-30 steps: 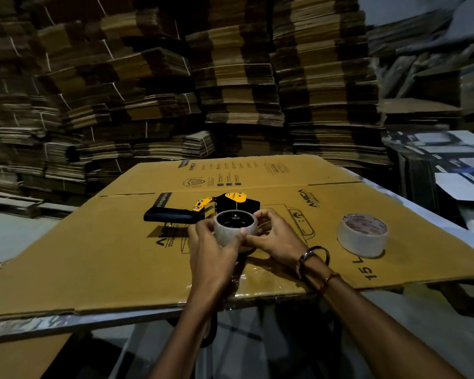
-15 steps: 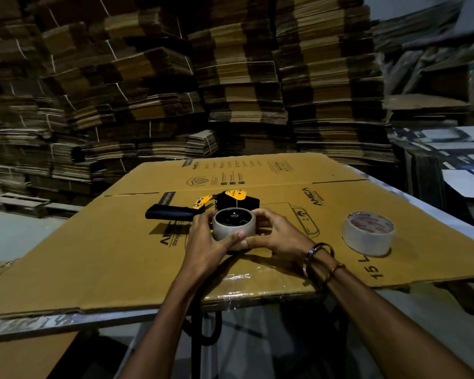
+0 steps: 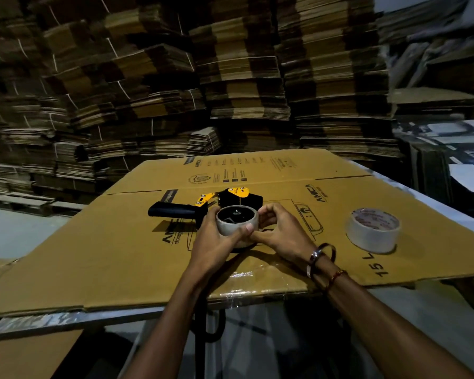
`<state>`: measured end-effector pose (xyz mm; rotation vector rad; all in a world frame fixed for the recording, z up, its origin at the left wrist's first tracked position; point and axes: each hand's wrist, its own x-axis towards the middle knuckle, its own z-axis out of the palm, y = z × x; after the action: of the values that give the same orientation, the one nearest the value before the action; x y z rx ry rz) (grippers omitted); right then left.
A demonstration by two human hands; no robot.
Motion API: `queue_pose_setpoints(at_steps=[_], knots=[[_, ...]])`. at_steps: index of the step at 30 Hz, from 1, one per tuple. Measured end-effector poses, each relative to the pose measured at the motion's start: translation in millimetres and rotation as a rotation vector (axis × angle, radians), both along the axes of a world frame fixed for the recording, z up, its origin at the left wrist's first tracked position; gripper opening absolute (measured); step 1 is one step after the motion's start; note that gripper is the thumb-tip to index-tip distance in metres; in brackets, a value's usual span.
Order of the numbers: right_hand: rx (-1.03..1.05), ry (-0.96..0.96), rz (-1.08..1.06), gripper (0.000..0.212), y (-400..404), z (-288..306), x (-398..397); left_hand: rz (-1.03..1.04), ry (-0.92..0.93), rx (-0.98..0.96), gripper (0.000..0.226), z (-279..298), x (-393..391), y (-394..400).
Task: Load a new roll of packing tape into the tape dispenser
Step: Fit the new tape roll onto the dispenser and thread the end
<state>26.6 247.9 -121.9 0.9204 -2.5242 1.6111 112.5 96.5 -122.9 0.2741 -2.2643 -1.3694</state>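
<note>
A black and yellow tape dispenser (image 3: 230, 199) lies on its side on a flattened cardboard sheet (image 3: 115, 258), its handle pointing left. A pale ring, an old tape core or thin roll (image 3: 231, 228), sits on the dispenser's hub. My left hand (image 3: 214, 242) grips the ring from the left and front, thumb across its near side. My right hand (image 3: 279, 233) holds it from the right, fingers curled around the rim. A full white tape roll (image 3: 372, 231) lies flat on the cardboard to the right, apart from both hands.
The cardboard sheet rests on a table with a metal front edge (image 3: 49, 322). Tall stacks of flattened cartons (image 3: 230, 77) fill the background. More printed boxes (image 3: 449, 149) stand at the right.
The view has shifted slightly closer. Both hands keep their hold on the ring over the dispenser hub, with the fingers only slightly readjusted.
</note>
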Motion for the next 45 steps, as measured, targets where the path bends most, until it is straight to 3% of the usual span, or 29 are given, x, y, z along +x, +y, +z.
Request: queue_pose_setpoints(at_steps=[4, 10, 15, 23, 28, 32, 38, 42, 45], knots=[[-0.045, 0.043, -0.068, 0.038, 1, -1, 5, 0.04, 0.005, 0.011, 0.09, -3, -6, 2], [-0.103, -0.083, -0.05, 0.037, 2, -4, 5, 0.121, 0.028, 0.036, 0.091, -8, -15, 11], [-0.122, -0.119, -0.01, 0.015, 4, -5, 6, 0.163, 0.028, 0.044, 0.093, -12, -17, 14], [-0.087, -0.15, -0.007, 0.054, 0, -1, 5, -0.03, -0.038, 0.174, 0.086, -2, -13, -1], [-0.014, -0.129, -0.058, 0.063, -4, -1, 5, -0.203, -0.17, 0.201, 0.088, 11, -6, -20], [-0.024, -0.084, -0.085, 0.061, -5, -2, 8, -0.203, -0.173, 0.168, 0.089, 12, -2, -19], [-0.032, -0.006, -0.093, 0.034, -1, -2, 12, -0.109, -0.058, 0.192, 0.087, 4, -6, -4], [-0.063, -0.07, -0.039, 0.053, -1, -2, 8, -0.054, -0.01, 0.162, 0.085, -2, -8, 0], [-0.08, -0.072, -0.027, 0.049, -1, -1, 8, -0.07, -0.016, 0.169, 0.084, -2, -8, -1]])
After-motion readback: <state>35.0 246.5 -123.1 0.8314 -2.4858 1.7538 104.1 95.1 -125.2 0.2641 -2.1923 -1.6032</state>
